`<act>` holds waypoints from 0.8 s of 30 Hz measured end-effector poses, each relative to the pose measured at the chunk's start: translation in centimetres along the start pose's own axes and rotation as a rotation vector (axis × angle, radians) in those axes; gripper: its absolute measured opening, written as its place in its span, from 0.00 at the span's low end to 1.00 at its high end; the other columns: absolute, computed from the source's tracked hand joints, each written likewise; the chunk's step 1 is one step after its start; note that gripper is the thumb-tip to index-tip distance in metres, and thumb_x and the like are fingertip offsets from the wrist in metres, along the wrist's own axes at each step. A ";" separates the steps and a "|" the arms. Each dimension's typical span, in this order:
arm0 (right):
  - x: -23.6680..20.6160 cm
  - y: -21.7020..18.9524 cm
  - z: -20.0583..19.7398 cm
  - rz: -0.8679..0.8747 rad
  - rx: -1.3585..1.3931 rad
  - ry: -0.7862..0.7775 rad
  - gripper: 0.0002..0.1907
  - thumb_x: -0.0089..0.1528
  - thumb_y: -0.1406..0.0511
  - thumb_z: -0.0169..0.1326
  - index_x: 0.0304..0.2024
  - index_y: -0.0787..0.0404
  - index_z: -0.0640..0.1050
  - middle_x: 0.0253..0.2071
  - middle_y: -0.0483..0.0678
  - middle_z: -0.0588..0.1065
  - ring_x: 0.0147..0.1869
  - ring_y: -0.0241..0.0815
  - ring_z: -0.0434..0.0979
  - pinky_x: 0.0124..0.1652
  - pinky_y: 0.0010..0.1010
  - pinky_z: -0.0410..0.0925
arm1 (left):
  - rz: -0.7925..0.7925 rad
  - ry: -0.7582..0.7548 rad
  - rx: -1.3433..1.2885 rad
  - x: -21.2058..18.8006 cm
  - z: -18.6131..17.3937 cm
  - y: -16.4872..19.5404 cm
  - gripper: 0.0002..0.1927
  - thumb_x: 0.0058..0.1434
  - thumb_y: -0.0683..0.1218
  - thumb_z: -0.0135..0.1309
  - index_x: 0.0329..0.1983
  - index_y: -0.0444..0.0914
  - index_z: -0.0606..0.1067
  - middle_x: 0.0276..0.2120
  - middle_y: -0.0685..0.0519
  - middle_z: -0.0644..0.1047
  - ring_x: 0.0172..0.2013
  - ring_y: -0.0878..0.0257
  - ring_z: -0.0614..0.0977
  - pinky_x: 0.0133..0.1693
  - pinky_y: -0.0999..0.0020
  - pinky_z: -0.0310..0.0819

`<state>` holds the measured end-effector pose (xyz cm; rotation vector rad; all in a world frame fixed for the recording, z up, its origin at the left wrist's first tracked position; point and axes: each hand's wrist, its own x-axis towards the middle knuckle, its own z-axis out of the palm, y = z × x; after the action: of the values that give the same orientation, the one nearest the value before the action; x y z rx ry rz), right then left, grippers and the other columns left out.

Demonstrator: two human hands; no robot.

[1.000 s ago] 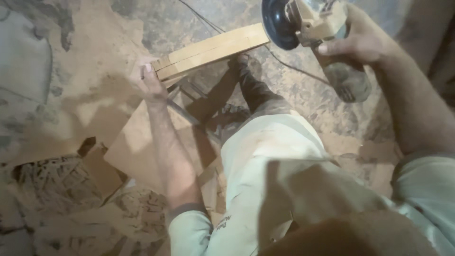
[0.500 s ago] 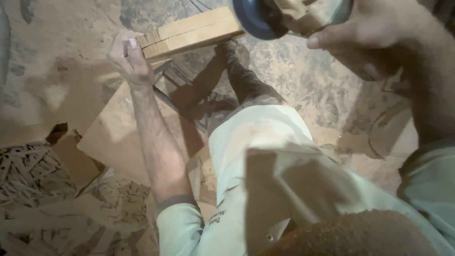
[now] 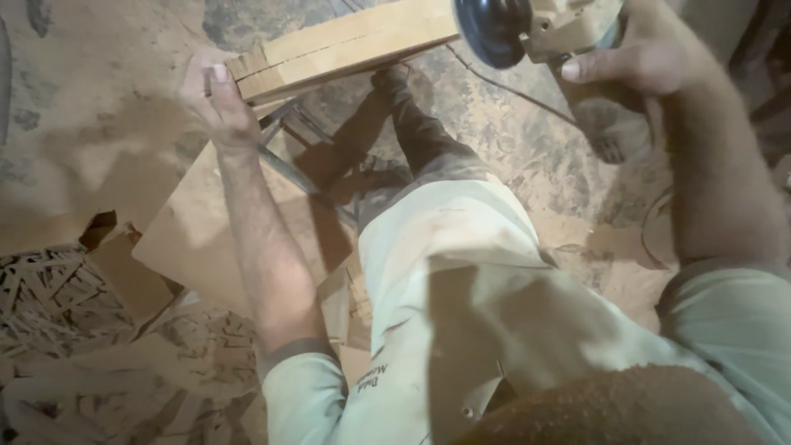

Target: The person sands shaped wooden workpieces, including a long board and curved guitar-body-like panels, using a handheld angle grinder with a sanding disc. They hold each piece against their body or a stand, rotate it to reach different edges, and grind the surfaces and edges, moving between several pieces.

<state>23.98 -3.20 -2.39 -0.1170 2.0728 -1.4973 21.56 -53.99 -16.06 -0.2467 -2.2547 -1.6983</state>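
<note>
The left hand [image 3: 216, 103] clamped its fingers on the wooden piece's [image 3: 342, 45] left end; the right hand [image 3: 638, 62], fingers wrapped, gripped a sander [image 3: 535, 25] against its right end.

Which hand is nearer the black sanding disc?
The right hand: it holds the sander, just beside its black disc. The left hand grips the far end of the wooden piece.
</note>
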 end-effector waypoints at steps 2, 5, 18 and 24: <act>0.0 1.1 0.5 0.014 0.120 0.052 0.39 0.57 0.61 0.68 0.66 0.66 0.68 0.55 0.51 0.75 0.59 0.43 0.78 0.62 0.38 0.73 | 0.027 0.008 0.012 0.1 0.1 -0.1 0.19 0.73 0.50 0.43 0.37 0.30 0.75 0.31 0.46 0.74 0.34 0.58 0.75 0.38 0.61 0.66; -0.6 1.7 1.9 0.115 0.243 0.150 0.43 0.53 0.61 0.67 0.68 0.63 0.66 0.56 0.48 0.75 0.58 0.42 0.77 0.58 0.39 0.73 | 0.029 0.014 0.004 0.2 0.3 -0.2 0.18 0.73 0.49 0.42 0.37 0.30 0.75 0.31 0.46 0.74 0.34 0.58 0.75 0.38 0.61 0.66; 2.5 -15.1 4.2 0.068 -0.368 -0.047 0.42 0.51 0.68 0.64 0.67 0.67 0.64 0.55 0.57 0.73 0.60 0.52 0.75 0.59 0.45 0.68 | 0.108 0.110 0.116 0.7 1.0 -1.3 0.18 0.71 0.49 0.42 0.31 0.35 0.75 0.27 0.46 0.75 0.29 0.54 0.75 0.32 0.56 0.65; 9.4 -22.3 9.0 0.416 -0.846 -0.413 0.28 0.60 0.63 0.60 0.61 0.67 0.72 0.51 0.63 0.75 0.56 0.58 0.79 0.55 0.48 0.72 | 0.116 0.145 0.149 1.2 1.1 -0.7 0.19 0.70 0.51 0.42 0.28 0.35 0.73 0.23 0.46 0.71 0.25 0.52 0.72 0.30 0.54 0.60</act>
<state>15.00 -22.69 11.95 -0.2676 2.0688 -0.2622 20.08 -53.15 -16.52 -0.2093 -2.2023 -1.4347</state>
